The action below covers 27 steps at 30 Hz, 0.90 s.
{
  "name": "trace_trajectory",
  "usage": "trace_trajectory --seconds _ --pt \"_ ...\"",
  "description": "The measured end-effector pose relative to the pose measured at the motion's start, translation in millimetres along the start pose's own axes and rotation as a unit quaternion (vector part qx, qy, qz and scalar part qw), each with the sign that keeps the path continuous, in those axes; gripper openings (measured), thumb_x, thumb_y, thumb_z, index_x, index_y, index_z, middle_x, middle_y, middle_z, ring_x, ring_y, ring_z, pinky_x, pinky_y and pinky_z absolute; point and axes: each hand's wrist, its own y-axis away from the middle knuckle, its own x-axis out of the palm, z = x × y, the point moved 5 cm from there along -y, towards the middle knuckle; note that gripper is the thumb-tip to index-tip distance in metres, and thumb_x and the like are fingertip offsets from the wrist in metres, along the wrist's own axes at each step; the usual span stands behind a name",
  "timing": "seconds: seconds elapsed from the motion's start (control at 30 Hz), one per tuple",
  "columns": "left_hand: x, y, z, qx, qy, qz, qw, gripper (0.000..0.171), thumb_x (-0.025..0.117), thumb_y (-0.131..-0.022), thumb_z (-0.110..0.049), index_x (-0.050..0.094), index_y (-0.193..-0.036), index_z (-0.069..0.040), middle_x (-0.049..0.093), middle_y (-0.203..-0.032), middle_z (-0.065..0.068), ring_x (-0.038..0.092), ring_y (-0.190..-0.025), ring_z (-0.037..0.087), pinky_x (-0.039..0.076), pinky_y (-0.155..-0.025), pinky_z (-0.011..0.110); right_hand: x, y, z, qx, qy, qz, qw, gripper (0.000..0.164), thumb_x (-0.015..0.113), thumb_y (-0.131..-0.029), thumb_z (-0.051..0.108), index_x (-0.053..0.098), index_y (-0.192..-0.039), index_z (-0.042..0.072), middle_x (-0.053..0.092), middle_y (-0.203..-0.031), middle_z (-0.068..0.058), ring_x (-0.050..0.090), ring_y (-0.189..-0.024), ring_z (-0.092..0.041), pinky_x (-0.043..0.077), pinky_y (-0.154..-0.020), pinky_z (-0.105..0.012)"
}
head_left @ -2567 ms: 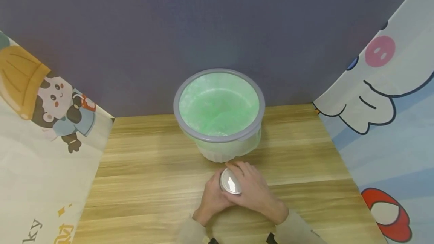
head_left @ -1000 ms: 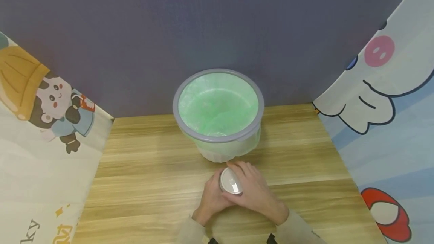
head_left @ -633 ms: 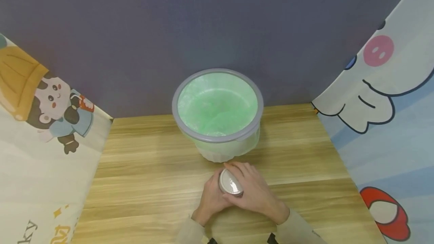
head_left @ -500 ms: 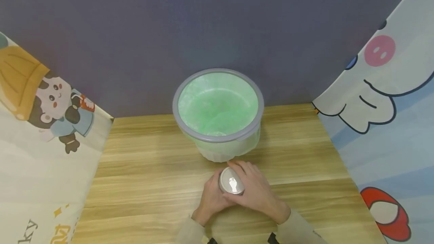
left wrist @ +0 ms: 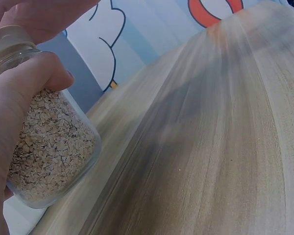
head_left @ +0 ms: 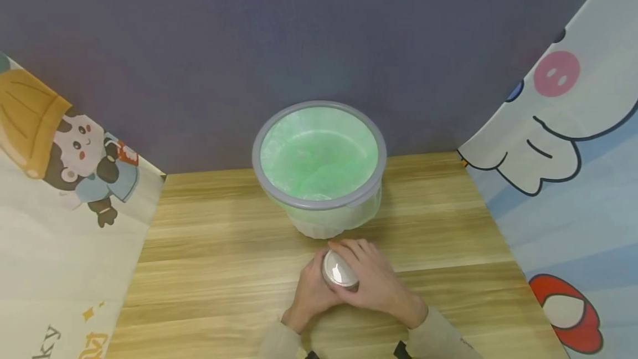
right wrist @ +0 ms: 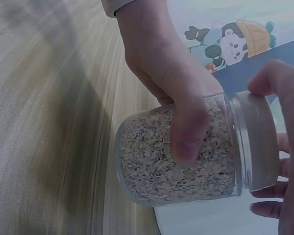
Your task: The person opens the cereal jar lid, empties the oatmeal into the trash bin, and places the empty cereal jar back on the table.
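A clear glass jar (right wrist: 147,156) of rolled oats stands between both hands, just in front of the bin in the head view. Its pale screw lid (head_left: 339,268) is on the jar's mouth. My left hand (head_left: 313,291) grips the jar's body, with its thumb across the glass in the right wrist view. The right hand (head_left: 375,283) holds the lid from above, fingers and thumb curled around its edge. In the left wrist view the oats (left wrist: 51,147) show through the glass below the left thumb. The frames do not show whether the jar's base touches the table.
Behind the hands stands a round bin (head_left: 319,206) with a grey rim and a light green liner. It rests on the wooden table (head_left: 209,259) near the dark back wall (head_left: 199,71). Cartoon-printed panels (head_left: 563,181) flank both sides.
The right hand's fingers and thumb have shifted a little around the lid, back toward the left and nearer to me. Jar, left hand and bin stay about where they were.
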Motion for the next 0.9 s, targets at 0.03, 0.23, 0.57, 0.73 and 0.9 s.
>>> trace_trajectory --seconds 0.03,0.23,0.57,0.73,0.9 --pt "-0.3 0.2 -0.3 0.001 -0.001 -0.001 1.0 0.101 0.098 -0.061 -0.046 0.05 -0.137 -0.001 0.068 -0.125 0.016 0.069 -0.113 0.031 0.06 -0.096 0.044 0.1 -0.1 0.5 -0.002 -0.001 0.003 1.0 0.079 0.075 -0.082 0.052 0.054 -0.148 0.014 0.058 -0.136 -0.001 0.053 -0.118 -0.017 0.052 -0.101 -0.04" --pt "-3.1 1.0 -2.8 0.005 -0.009 -0.003 0.9999 0.099 0.096 -0.064 -0.048 0.05 -0.138 0.0 0.068 -0.125 0.018 0.07 -0.112 0.031 0.061 -0.095 0.045 0.9 1.3 0.4 0.014 0.003 0.003 1.0 0.09 0.069 -0.084 0.07 0.052 -0.15 0.011 0.058 -0.138 -0.005 0.055 -0.123 -0.022 0.051 -0.106 -0.048" --pt "-3.8 2.1 -1.9 -0.011 -0.005 -0.009 0.9999 0.1 0.099 -0.059 -0.044 0.052 -0.137 -0.003 0.069 -0.126 0.016 0.069 -0.113 0.029 0.06 -0.095 0.045 0.0 -0.3 1.5 0.028 0.009 -0.024 0.999 0.087 0.074 -0.081 0.065 0.056 -0.145 0.009 0.06 -0.127 -0.003 0.057 -0.11 -0.019 0.054 -0.096 -0.042" --pt "-3.7 2.9 -1.0 -0.023 -0.012 -0.009 0.9996 0.1 0.098 -0.058 -0.044 0.052 -0.137 -0.003 0.069 -0.125 0.016 0.069 -0.113 0.029 0.06 -0.096 0.045 0.4 -0.7 4.3 -0.004 0.013 -0.026 1.0 0.082 0.076 -0.079 0.053 0.056 -0.145 0.01 0.06 -0.131 -0.004 0.055 -0.113 -0.019 0.053 -0.098 -0.04" --pt "-3.8 3.7 -1.0 -0.013 -0.014 -0.013 0.9997 0.098 0.097 -0.061 -0.044 0.052 -0.137 -0.002 0.069 -0.124 0.016 0.07 -0.111 0.03 0.061 -0.095 0.045 1.3 1.3 3.6 0.001 0.004 -0.015 1.0 0.086 0.076 -0.08 0.06 0.053 -0.148 0.012 0.058 -0.137 -0.003 0.054 -0.12 -0.019 0.051 -0.103 -0.043"
